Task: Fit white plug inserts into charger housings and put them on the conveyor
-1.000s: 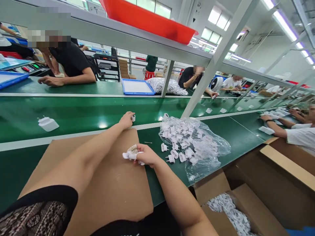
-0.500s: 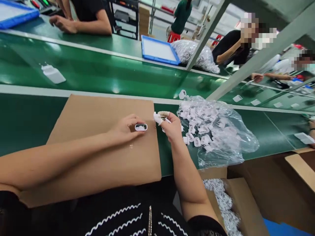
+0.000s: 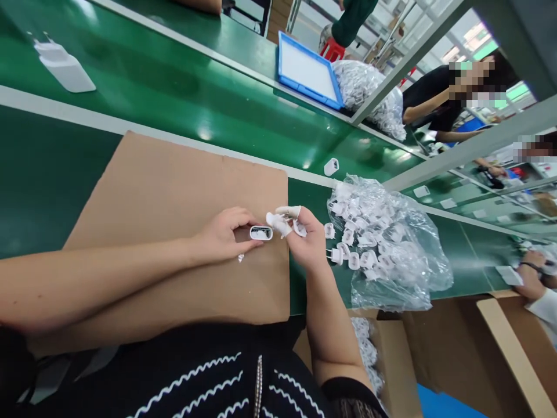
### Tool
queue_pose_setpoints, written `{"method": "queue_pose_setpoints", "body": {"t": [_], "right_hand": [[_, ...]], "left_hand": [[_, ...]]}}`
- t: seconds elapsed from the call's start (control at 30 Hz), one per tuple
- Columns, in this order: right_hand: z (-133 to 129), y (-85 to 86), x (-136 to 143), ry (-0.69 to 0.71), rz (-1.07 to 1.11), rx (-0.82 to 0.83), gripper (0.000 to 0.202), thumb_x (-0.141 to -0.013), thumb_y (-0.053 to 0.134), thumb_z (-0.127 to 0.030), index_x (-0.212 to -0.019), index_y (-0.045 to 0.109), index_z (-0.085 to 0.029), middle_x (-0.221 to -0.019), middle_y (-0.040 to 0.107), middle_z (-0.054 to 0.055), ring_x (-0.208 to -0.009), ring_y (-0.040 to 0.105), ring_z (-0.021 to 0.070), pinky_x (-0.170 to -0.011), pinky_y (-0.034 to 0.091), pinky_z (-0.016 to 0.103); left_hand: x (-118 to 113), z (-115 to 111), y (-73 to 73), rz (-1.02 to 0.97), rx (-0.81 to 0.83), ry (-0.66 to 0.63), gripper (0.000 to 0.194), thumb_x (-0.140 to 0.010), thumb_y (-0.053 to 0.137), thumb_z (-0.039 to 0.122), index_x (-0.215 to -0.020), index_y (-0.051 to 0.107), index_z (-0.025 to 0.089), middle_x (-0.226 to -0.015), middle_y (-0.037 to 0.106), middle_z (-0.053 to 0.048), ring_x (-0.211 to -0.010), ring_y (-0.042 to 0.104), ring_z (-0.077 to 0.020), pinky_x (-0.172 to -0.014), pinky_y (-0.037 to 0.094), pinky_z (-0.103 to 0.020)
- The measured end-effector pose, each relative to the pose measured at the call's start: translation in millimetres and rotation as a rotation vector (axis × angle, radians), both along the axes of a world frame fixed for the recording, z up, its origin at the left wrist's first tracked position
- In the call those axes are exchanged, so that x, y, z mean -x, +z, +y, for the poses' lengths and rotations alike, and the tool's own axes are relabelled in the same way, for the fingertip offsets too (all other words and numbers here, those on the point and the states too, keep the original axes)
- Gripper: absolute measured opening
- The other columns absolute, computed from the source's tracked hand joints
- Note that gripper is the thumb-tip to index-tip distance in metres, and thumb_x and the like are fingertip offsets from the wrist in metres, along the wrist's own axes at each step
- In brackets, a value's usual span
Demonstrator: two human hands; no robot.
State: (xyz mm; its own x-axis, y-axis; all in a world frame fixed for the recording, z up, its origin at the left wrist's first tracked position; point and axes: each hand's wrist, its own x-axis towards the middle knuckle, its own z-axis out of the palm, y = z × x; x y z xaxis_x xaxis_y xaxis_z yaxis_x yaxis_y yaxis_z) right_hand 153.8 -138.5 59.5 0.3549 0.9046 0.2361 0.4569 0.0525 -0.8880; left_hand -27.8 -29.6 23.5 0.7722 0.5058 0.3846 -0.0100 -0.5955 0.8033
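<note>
Above the brown cardboard sheet [image 3: 187, 191], my left hand [image 3: 230, 232] grips a white oval charger housing [image 3: 261, 233], its open end facing me. My right hand [image 3: 302, 232], with white covers on some fingertips, is closed round a small white plug part [image 3: 299, 227]. Its fingertips are close to the housing; whether they touch is unclear. To the right, many white plug parts [image 3: 369, 258] lie in and in front of a clear plastic bag [image 3: 413, 290]. A tiny clear scrap [image 3: 241, 258] is beside my left hand.
Beyond the pale rail [image 3: 174, 136], a green conveyor [image 3: 174, 93] carries a white charger [image 3: 65, 67] and a white housing [image 3: 331, 167]. A blue-edged tray [image 3: 308, 72] and a metal post [image 3: 413, 55] stand farther back. Cardboard boxes [image 3: 398, 354] sit below right; other people work around the line.
The view has shifted and tilted. My hands have come closer together, bringing the white plug part beside the housing. The charger on the conveyor appears farther left.
</note>
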Motion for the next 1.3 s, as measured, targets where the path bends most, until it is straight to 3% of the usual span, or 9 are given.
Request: {"method": "queue_pose_setpoints", "body": {"t": [0.17, 0.4, 0.5, 0.6, 0.77, 1.07, 1.17, 1.23, 1.3], "right_hand": [[-8.6, 6.5, 15.8, 0.14, -0.458, -0.038, 0.029, -0.087, 0.057, -0.01, -0.109, 0.071, -0.021, -0.098, 0.066, 0.006, -0.086, 0.063, 0.017, -0.073, 0.05, 0.028], [-10.3, 2.9, 23.4, 0.125, -0.762, -0.017, 0.024, -0.087, 0.056, -0.008, -0.101, 0.071, -0.019, -0.082, 0.058, 0.003, -0.073, 0.055, 0.0151, -0.06, 0.037, 0.026], [-11.1, 5.4, 26.6, 0.092, -0.874, -0.048, 0.017, -0.09, 0.057, -0.009, -0.092, 0.07, -0.02, -0.08, 0.06, 0.003, -0.073, 0.053, 0.0148, -0.059, 0.032, 0.027], [-10.3, 9.6, 29.0, 0.093, -0.916, -0.04, 0.018, -0.094, 0.055, -0.011, -0.088, 0.07, -0.02, -0.08, 0.062, 0.003, -0.073, 0.053, 0.0143, -0.059, 0.03, 0.028], [-7.8, 14.0, 28.6, 0.113, -0.852, 0.062, 0.02, -0.092, 0.055, -0.01, -0.091, 0.071, -0.022, -0.077, 0.057, 0.002, -0.071, 0.049, 0.0141, -0.055, 0.027, 0.027], [-5.0, -6.2, 24.2, 0.06, -0.42, 0.102, 0.019, -0.069, 0.055, -0.007, -0.077, 0.066, -0.021, -0.075, 0.048, -0.001, -0.065, 0.045, 0.0131, -0.056, 0.033, 0.024], [-2.7, -9.5, 20.6, 0.055, -0.375, 0.041, 0.017, -0.066, 0.056, -0.006, -0.071, 0.066, -0.02, -0.073, 0.044, -0.001, -0.064, 0.043, 0.0127, -0.055, 0.032, 0.025], [-0.6, -10.5, 15.6, 0.094, -0.287, 0.015, 0.013, -0.069, 0.06, -0.009, -0.07, 0.068, -0.019, -0.071, 0.045, -0.002, -0.063, 0.044, 0.0122, -0.056, 0.033, 0.025], [1.7, -11.2, 8.9, 0.15, -0.135, 0.031, 0.01, -0.074, 0.067, -0.016, -0.08, 0.075, -0.019, -0.073, 0.053, -0.001, -0.065, 0.049, 0.0123, -0.059, 0.037, 0.025]], "left_hand": [[-1.1, 0.5, 0.7, -0.009, 0.02, -0.01, 0.023, -0.087, 0.073, 0.04, -0.089, 0.067, 0.017, -0.083, 0.069, -0.003, -0.078, 0.063, -0.017, -0.072, 0.049, -0.029], [-1.3, 0.1, -0.3, -0.037, -0.04, -0.013, 0.018, -0.089, 0.07, 0.034, -0.088, 0.065, 0.017, -0.082, 0.068, -0.002, -0.076, 0.063, -0.0158, -0.072, 0.049, -0.029], [0.8, -2.3, -6.7, -0.014, -0.177, 0.002, 0.022, -0.094, 0.066, 0.033, -0.108, 0.066, 0.017, -0.094, 0.072, -0.006, -0.084, 0.066, -0.0191, -0.077, 0.051, -0.033], [4.1, -5.5, -8.8, 0.051, -0.413, 0.041, 0.034, -0.099, 0.06, 0.034, -0.126, 0.06, 0.014, -0.107, 0.073, -0.01, -0.092, 0.067, -0.0231, -0.079, 0.051, -0.037], [6.3, -9.6, 0.6, 0.122, -0.883, 0.16, 0.033, -0.099, 0.06, 0.036, -0.11, 0.065, 0.005, -0.09, 0.072, -0.012, -0.08, 0.064, -0.0247, -0.067, 0.045, -0.037], [5.7, -13.6, 7.0, 0.166, -1.094, 0.234, 0.038, -0.101, 0.055, 0.038, -0.101, 0.07, 0.004, -0.073, 0.066, -0.012, -0.068, 0.058, -0.0232, -0.057, 0.035, -0.036], [5.7, -13.2, 4.9, 0.17, -1.081, 0.244, 0.038, -0.101, 0.055, 0.039, -0.099, 0.07, 0.004, -0.072, 0.066, -0.011, -0.066, 0.057, -0.0227, -0.054, 0.035, -0.035], [5.4, -10.8, 3.1, 0.143, -0.937, 0.194, 0.035, -0.101, 0.055, 0.039, -0.097, 0.069, 0.007, -0.075, 0.067, -0.01, -0.067, 0.058, -0.0213, -0.056, 0.038, -0.034], [5.2, -6.6, 1.6, 0.106, -0.703, 0.098, 0.031, -0.102, 0.054, 0.039, -0.097, 0.069, 0.012, -0.078, 0.067, -0.007, -0.069, 0.058, -0.0191, -0.061, 0.043, -0.032]]}}
